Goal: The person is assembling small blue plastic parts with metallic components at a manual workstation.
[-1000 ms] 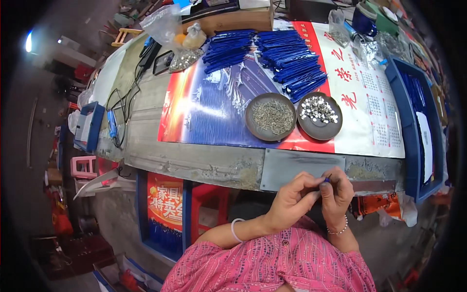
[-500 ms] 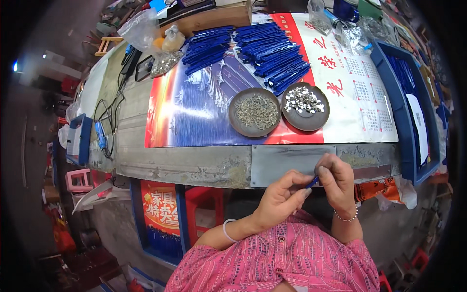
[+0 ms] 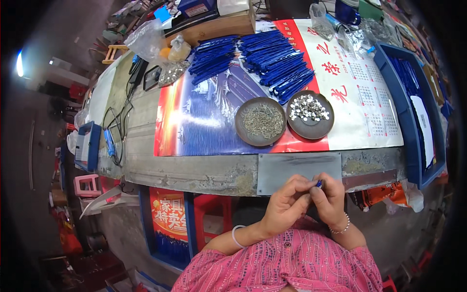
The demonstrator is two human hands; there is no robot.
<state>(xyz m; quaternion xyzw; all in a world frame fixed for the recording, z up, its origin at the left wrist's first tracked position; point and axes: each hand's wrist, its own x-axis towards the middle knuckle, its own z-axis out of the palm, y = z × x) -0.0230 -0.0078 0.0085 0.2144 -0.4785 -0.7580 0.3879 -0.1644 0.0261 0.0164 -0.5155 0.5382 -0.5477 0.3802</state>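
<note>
My left hand (image 3: 286,204) and my right hand (image 3: 331,198) meet close to my body, just below the table's front edge. Between their fingertips they pinch a small blue piece (image 3: 319,184); most of it is hidden by my fingers. Directly beyond my hands lies a grey metal plate (image 3: 297,165) on the table edge. Farther out stand two round dark dishes: the left dish (image 3: 260,121) holds small thin brass-coloured parts, the right dish (image 3: 310,115) holds small shiny silver parts. A large heap of long blue strips (image 3: 253,58) lies behind the dishes.
A printed poster with a calendar (image 3: 360,97) covers the table top. A blue tray (image 3: 413,112) with more blue strips sits at the right. Clear bags of parts (image 3: 151,41), a wooden box (image 3: 214,27) and cables (image 3: 116,131) lie at the back left. A red stool (image 3: 209,219) stands under the table.
My hands have stayed together at the table edge, with the fingers shifting slightly around the small blue piece. The view has tilted a little.
</note>
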